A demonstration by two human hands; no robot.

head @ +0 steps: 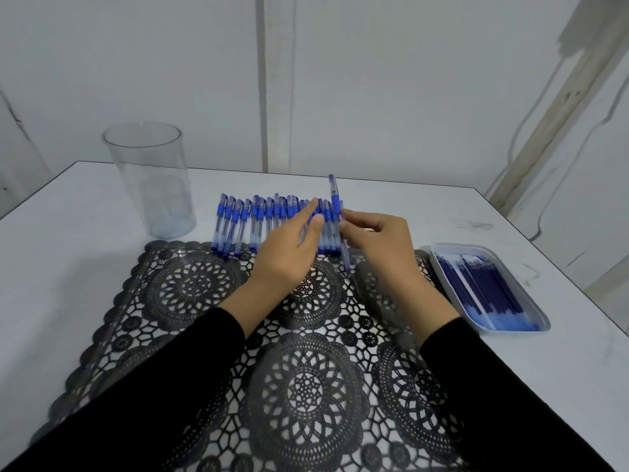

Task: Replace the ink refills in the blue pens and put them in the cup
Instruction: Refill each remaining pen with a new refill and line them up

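1. Blue pen [335, 199], raised and tilted near upright at the right end of the row, is pinched in the curled fingers of the right hand [381, 243].
2. Left hand [289, 250] reaches with nearly straight fingers over the row of blue pens [245, 223], gripping nothing; whether it touches them is unclear.
3. The row lies along the far edge of the black lace mat [306, 386].
4. Clear cup [153, 178] stands far left on the white table [68, 250]; ink refills [486, 284] lie in the tray [537, 315] on the right.

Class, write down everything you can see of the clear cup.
The cup is a tall, clear cylinder, plastic by its look, with an open top. It stands upright and holds no pens, on the white table at the far left, just beyond a corner of the black lace mat and left of the row of blue pens. Only the table seems to touch it.
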